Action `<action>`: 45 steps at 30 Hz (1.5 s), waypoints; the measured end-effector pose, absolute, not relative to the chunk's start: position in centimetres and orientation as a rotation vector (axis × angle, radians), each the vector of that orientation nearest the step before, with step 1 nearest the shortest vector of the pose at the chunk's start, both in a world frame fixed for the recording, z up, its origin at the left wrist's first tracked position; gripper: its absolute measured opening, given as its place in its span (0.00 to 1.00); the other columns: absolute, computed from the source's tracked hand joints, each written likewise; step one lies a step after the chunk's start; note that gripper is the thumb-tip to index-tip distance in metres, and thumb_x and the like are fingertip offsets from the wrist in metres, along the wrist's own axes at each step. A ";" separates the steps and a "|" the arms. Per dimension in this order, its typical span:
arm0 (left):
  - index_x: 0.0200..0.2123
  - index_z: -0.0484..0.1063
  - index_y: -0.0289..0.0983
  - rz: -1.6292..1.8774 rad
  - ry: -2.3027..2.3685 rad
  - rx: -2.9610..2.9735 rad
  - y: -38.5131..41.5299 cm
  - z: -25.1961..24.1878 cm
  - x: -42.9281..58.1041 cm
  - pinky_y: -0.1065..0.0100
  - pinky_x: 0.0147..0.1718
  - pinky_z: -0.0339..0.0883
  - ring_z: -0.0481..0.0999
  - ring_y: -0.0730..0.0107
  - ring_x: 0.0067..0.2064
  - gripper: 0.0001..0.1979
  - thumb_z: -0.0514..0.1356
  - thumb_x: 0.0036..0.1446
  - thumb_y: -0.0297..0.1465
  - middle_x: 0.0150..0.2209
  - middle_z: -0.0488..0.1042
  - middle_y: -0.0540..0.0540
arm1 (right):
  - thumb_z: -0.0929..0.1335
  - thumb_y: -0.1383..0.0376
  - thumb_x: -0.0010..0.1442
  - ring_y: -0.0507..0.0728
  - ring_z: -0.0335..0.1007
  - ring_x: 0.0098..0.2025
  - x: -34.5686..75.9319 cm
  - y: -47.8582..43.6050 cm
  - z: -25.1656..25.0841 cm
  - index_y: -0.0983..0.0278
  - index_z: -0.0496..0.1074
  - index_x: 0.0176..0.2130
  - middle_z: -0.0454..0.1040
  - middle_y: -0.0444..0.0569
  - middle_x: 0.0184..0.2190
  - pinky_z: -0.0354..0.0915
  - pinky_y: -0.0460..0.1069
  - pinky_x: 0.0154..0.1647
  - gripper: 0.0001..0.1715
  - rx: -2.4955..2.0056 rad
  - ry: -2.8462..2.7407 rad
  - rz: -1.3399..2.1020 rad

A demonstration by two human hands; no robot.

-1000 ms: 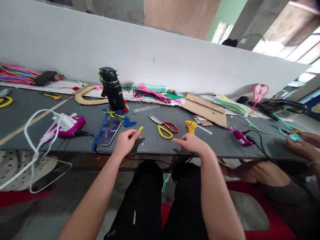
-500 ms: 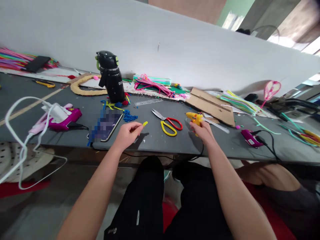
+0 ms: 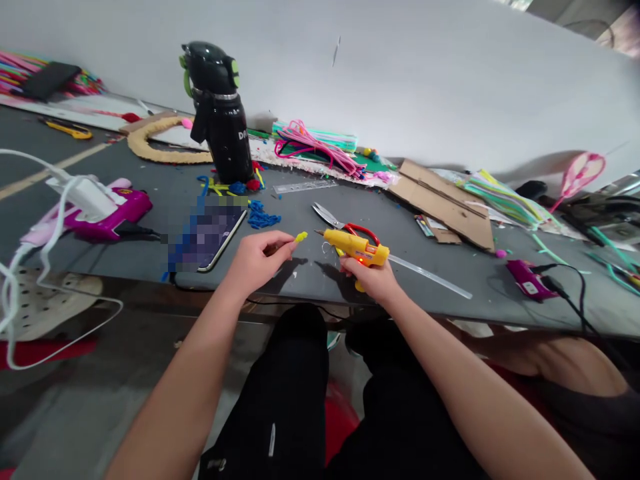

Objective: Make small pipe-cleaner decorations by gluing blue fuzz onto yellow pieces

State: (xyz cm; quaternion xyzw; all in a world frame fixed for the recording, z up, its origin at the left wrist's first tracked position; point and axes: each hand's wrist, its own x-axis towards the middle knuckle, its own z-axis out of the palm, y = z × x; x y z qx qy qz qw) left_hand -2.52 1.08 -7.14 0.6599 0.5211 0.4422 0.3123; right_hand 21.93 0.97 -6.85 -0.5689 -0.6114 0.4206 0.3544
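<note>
My left hand point(image 3: 257, 257) pinches a short yellow pipe-cleaner piece point(image 3: 300, 237) just above the grey table point(image 3: 150, 260). My right hand point(image 3: 373, 277) grips a yellow glue gun point(image 3: 356, 245), its nozzle pointing left toward the yellow piece, a short gap between them. Scissors point(image 3: 340, 223) with red and yellow handles lie partly behind the gun. A phone point(image 3: 207, 237) lies left of my left hand.
A black bottle point(image 3: 220, 113) stands behind the phone. A purple glue gun point(image 3: 107, 213) with white cable lies at left, another purple glue gun point(image 3: 525, 280) at right. Cardboard point(image 3: 445, 200), pipe cleaners point(image 3: 315, 143), a ruler point(image 3: 430, 277) and blue scraps point(image 3: 263, 217) litter the table.
My right hand reached to the yellow glue gun, picked it up and brought it left toward the yellow piece. My left hand stayed put, still pinching the piece.
</note>
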 end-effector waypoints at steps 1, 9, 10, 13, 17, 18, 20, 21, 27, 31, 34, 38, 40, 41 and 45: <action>0.35 0.80 0.37 1.169 1.374 1.753 1.1 -7.1 -2.5 0.71 0.29 0.63 0.74 0.69 0.29 0.12 0.63 0.58 0.40 0.29 0.79 0.48 | 0.68 0.59 0.53 0.54 0.69 0.29 21.9 0.9 -6.8 0.63 0.73 0.28 0.75 0.46 0.26 0.66 0.49 0.31 0.09 -1.473 -1.606 1.073; 0.33 0.81 0.37 1.205 1.394 1.800 0.8 -7.1 -2.3 0.71 0.28 0.63 0.73 0.71 0.27 0.11 0.63 0.59 0.38 0.28 0.79 0.49 | 0.68 0.63 0.53 0.55 0.70 0.31 21.4 0.3 -6.6 0.63 0.72 0.25 0.74 0.45 0.26 0.65 0.49 0.31 0.07 -1.471 -1.704 0.979; 0.34 0.81 0.37 1.197 1.395 1.807 0.8 -7.1 -2.3 0.71 0.28 0.63 0.73 0.71 0.28 0.11 0.63 0.59 0.38 0.28 0.80 0.49 | 0.68 0.63 0.53 0.55 0.69 0.30 21.4 0.3 -6.6 0.63 0.71 0.25 0.74 0.45 0.26 0.65 0.49 0.31 0.07 -1.472 -1.702 0.978; 0.33 0.81 0.37 1.181 1.392 1.813 0.9 -7.1 -2.4 0.71 0.28 0.63 0.73 0.71 0.27 0.12 0.63 0.59 0.39 0.27 0.80 0.48 | 0.67 0.64 0.52 0.54 0.68 0.29 21.3 0.4 -6.6 0.63 0.70 0.24 0.73 0.45 0.25 0.63 0.49 0.30 0.07 -1.458 -1.716 0.977; 0.33 0.81 0.37 1.171 1.374 1.817 0.9 -6.9 -2.4 0.71 0.27 0.63 0.74 0.71 0.28 0.13 0.62 0.59 0.40 0.28 0.80 0.48 | 0.67 0.63 0.52 0.52 0.64 0.27 21.3 0.5 -6.6 0.63 0.68 0.24 0.69 0.42 0.22 0.61 0.47 0.27 0.08 -1.442 -1.746 0.974; 0.33 0.81 0.37 1.170 1.369 1.816 0.8 -6.9 -2.4 0.71 0.28 0.63 0.74 0.71 0.28 0.13 0.62 0.59 0.40 0.28 0.80 0.48 | 0.67 0.62 0.52 0.52 0.64 0.26 21.3 0.5 -6.6 0.63 0.67 0.24 0.68 0.42 0.22 0.60 0.47 0.26 0.08 -1.443 -1.750 0.977; 0.34 0.81 0.37 1.169 1.366 1.811 0.8 -6.8 -2.5 0.71 0.27 0.63 0.73 0.71 0.27 0.12 0.62 0.59 0.39 0.28 0.79 0.48 | 0.67 0.62 0.52 0.52 0.63 0.26 21.3 0.5 -6.6 0.62 0.67 0.24 0.68 0.41 0.22 0.60 0.47 0.26 0.09 -1.447 -1.757 0.984; 0.34 0.81 0.37 1.169 1.368 1.810 0.7 -6.8 -2.5 0.71 0.27 0.63 0.73 0.72 0.27 0.12 0.62 0.59 0.39 0.27 0.79 0.49 | 0.67 0.62 0.52 0.52 0.63 0.26 21.2 0.5 -6.6 0.62 0.67 0.24 0.67 0.41 0.21 0.60 0.47 0.26 0.09 -1.450 -1.761 0.983; 0.34 0.81 0.37 1.178 1.364 1.816 0.7 -6.8 -2.5 0.71 0.28 0.63 0.73 0.72 0.27 0.12 0.62 0.60 0.38 0.27 0.78 0.49 | 0.67 0.62 0.52 0.52 0.63 0.25 21.2 0.5 -6.5 0.62 0.66 0.24 0.66 0.41 0.21 0.60 0.47 0.25 0.09 -1.457 -1.770 0.970; 0.35 0.80 0.37 1.175 1.361 1.810 0.7 -6.9 -2.5 0.71 0.27 0.63 0.72 0.72 0.27 0.12 0.62 0.60 0.39 0.27 0.78 0.49 | 0.67 0.61 0.52 0.52 0.64 0.25 21.2 0.5 -6.5 0.62 0.66 0.23 0.66 0.41 0.21 0.60 0.47 0.26 0.09 -1.507 -1.768 0.973; 0.35 0.80 0.37 1.161 1.355 1.813 0.7 -6.9 -2.6 0.71 0.27 0.62 0.72 0.72 0.27 0.13 0.61 0.61 0.40 0.26 0.77 0.49 | 0.67 0.61 0.53 0.52 0.64 0.26 21.3 0.6 -6.6 0.62 0.67 0.24 0.66 0.41 0.21 0.60 0.47 0.26 0.09 -1.489 -1.779 0.969; 0.35 0.79 0.37 1.147 1.335 1.837 0.8 -6.9 -2.7 0.71 0.26 0.60 0.70 0.72 0.27 0.14 0.60 0.62 0.40 0.25 0.75 0.50 | 0.67 0.62 0.53 0.52 0.63 0.25 21.2 0.6 -6.6 0.62 0.67 0.24 0.66 0.41 0.21 0.60 0.47 0.26 0.08 -1.451 -1.790 0.962; 0.34 0.79 0.36 1.136 1.336 1.841 0.8 -6.9 -2.7 0.71 0.26 0.59 0.69 0.72 0.27 0.14 0.59 0.63 0.40 0.25 0.74 0.50 | 0.67 0.62 0.53 0.52 0.63 0.25 21.2 0.6 -6.7 0.62 0.67 0.24 0.66 0.41 0.21 0.60 0.47 0.25 0.08 -1.456 -1.792 0.961; 0.34 0.78 0.36 1.130 1.337 1.839 0.9 -6.9 -2.7 0.71 0.26 0.59 0.69 0.72 0.27 0.14 0.59 0.63 0.40 0.25 0.73 0.50 | 0.67 0.62 0.53 0.52 0.63 0.25 21.2 0.7 -6.7 0.62 0.67 0.24 0.67 0.41 0.21 0.60 0.47 0.25 0.08 -1.462 -1.792 0.963; 0.33 0.77 0.36 1.113 1.336 1.838 0.9 -6.7 -2.8 0.71 0.26 0.58 0.68 0.73 0.27 0.14 0.58 0.64 0.39 0.24 0.72 0.51 | 0.67 0.63 0.53 0.52 0.64 0.25 21.2 0.7 -6.6 0.62 0.67 0.24 0.67 0.42 0.21 0.60 0.47 0.25 0.08 -1.457 -1.792 0.964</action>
